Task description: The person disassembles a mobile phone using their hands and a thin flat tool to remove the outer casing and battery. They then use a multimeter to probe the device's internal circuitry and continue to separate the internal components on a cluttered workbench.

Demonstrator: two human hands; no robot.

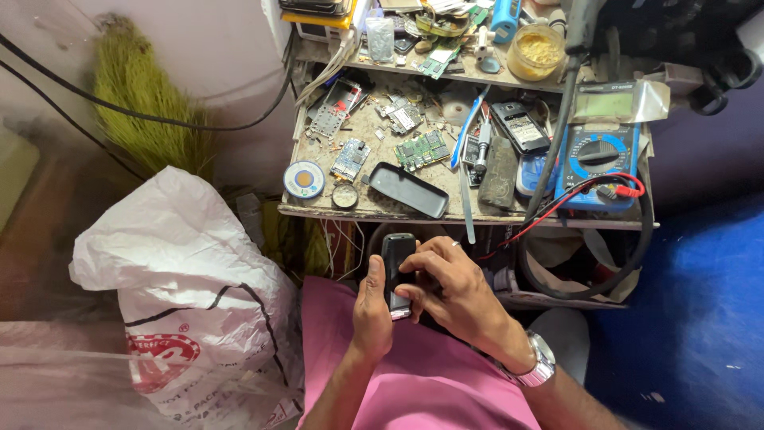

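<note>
A small dark mobile phone (pixel 395 271) is held upright over a lap covered in pink cloth (pixel 422 374), just below the front edge of a cluttered worktop (pixel 358 211). The left hand (pixel 372 310) is wrapped around the phone's left side and lower end, its fingers closed on the body. The right hand (pixel 446 287) is laid over the phone from the right, fingers curled and pressed against its face and edge; a ring is worn on one finger, and a silver wristwatch (pixel 535 362) is seen at the wrist.

On the worktop, a black oblong phone cover (pixel 408 189) is lying nearest the hands, with a round blue-rimmed tin (pixel 304 179) to its left. Green circuit boards (pixel 422 149) are scattered further back, beside a dark keypad phone (pixel 519 126). A blue multimeter (pixel 598 163) with red and black leads is set at the right end. A jar of yellow material (pixel 538 50) is placed on the shelf behind.

A white plastic sack (pixel 191 295) with red printing is standing on the floor at the left, well apart from the hands, and a green broom (pixel 139 95) is leaned against the wall behind it.
</note>
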